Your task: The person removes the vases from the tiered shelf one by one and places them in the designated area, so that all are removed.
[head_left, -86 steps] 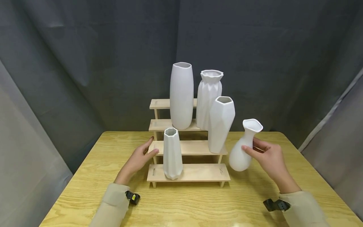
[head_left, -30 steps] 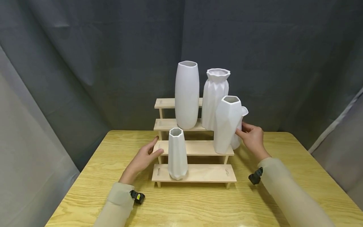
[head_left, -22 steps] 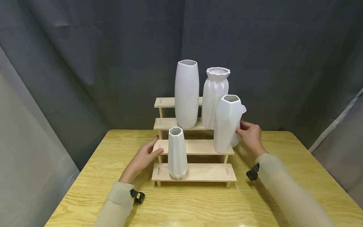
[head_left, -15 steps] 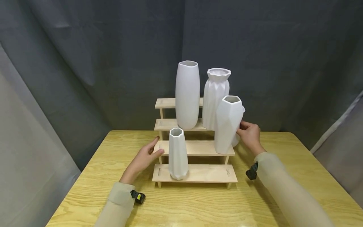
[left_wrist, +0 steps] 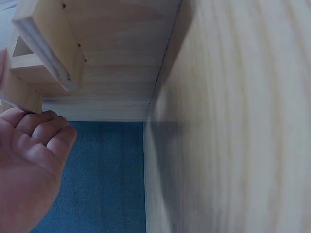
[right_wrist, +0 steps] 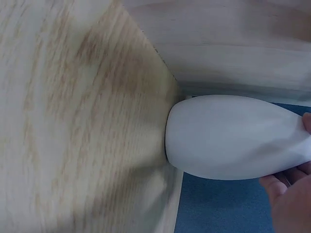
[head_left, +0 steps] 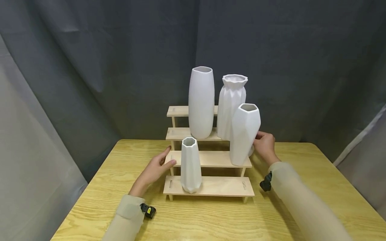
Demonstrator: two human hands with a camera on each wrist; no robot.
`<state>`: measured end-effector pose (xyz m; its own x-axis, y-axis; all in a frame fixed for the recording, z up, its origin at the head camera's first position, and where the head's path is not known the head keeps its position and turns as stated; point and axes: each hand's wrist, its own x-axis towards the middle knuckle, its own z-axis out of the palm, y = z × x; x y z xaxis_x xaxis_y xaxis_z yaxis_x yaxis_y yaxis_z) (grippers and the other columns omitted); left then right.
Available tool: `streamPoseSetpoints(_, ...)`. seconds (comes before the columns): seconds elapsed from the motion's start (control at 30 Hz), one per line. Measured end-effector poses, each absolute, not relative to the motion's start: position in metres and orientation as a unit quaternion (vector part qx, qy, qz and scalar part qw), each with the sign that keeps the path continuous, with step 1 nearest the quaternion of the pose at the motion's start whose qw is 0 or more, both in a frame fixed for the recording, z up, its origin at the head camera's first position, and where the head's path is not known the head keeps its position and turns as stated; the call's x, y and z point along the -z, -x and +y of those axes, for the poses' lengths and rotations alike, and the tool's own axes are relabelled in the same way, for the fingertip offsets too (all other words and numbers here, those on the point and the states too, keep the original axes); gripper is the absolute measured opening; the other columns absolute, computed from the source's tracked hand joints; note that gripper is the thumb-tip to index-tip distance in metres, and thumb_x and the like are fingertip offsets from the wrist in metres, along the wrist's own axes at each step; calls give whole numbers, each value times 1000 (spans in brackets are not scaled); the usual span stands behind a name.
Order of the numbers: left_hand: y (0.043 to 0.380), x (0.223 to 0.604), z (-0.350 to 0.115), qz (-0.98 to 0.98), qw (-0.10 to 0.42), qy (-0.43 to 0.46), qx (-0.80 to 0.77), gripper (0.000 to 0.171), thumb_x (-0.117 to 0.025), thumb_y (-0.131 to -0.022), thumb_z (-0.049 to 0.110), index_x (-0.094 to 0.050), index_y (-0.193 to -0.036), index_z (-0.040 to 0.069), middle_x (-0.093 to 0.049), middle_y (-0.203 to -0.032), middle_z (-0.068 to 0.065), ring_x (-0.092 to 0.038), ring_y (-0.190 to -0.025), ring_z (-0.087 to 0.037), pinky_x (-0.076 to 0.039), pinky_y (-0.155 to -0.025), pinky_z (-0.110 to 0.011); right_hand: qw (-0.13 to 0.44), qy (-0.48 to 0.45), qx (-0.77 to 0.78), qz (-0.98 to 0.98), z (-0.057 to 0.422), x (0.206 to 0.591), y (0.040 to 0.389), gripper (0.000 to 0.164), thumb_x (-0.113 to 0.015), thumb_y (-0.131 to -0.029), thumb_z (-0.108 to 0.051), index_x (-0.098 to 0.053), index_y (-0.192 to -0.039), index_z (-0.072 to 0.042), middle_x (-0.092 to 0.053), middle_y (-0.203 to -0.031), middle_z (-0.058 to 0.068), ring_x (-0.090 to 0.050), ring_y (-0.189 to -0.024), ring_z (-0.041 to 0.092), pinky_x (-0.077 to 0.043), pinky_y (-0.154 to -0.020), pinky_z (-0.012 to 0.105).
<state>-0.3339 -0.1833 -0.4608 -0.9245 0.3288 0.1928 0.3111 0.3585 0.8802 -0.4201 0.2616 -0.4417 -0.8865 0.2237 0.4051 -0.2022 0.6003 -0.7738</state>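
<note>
My left hand [head_left: 154, 171] grips the left end of a tiered wooden display stand [head_left: 224, 187], thumb on one step; the left wrist view shows its fingers curled at the wood's edge. My right hand [head_left: 265, 146] holds a rounded white vase [right_wrist: 233, 138] by its narrower upper part, right of the stand. In the head view, a faceted white vase [head_left: 245, 135] hides nearly all of it. The right wrist view shows the held vase upright with its base at the tabletop, near the stand's side; whether it bears on the table I cannot tell.
On the stand are a tall smooth vase [head_left: 201, 103], a pleated vase with a flared rim [head_left: 230, 107] and, on the lowest step, a small ribbed vase [head_left: 191, 167]. The wooden table [head_left: 193, 221] ends at a dark grey curtain [head_left: 150, 67].
My right hand has carried the narrow-necked vase from the stand's front right to behind the faceted vase, and lower in the last second. My left hand stays at the stand.
</note>
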Motion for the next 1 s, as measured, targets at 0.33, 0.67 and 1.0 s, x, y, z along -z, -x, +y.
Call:
streamPoseSetpoints(0.33,334,463,-183,825,10,-188,-533,79,-62,-96,46,-24,-158,15,-19,-161,0,-21,-145,-22,-25,-116,-41,239,25,-430,-870,261,446,428,20,-67,-87,-8,-76,-100,5,-73,-90,20,-65,-85,29,-49,-65,28)
streamPoseSetpoints(0.67,337,461,-183,825,6,-193,-532,78,-62,-97,42,-23,-158,14,-17,-162,-3,-19,-146,-22,-22,-117,-40,246,14,-438,-865,261,452,431,17,-68,-88,-8,-75,-97,5,-71,-86,20,-62,-80,27,-48,-65,30)
streamPoseSetpoints(1.0,336,462,-183,828,0,-192,-526,81,-62,-96,48,-24,-157,11,-18,-161,-3,-20,-146,-20,-23,-116,-37,232,19,-475,-849,261,450,429,27,-69,-88,-11,-74,-110,3,-71,-99,22,-62,-87,22,-48,-69,22)
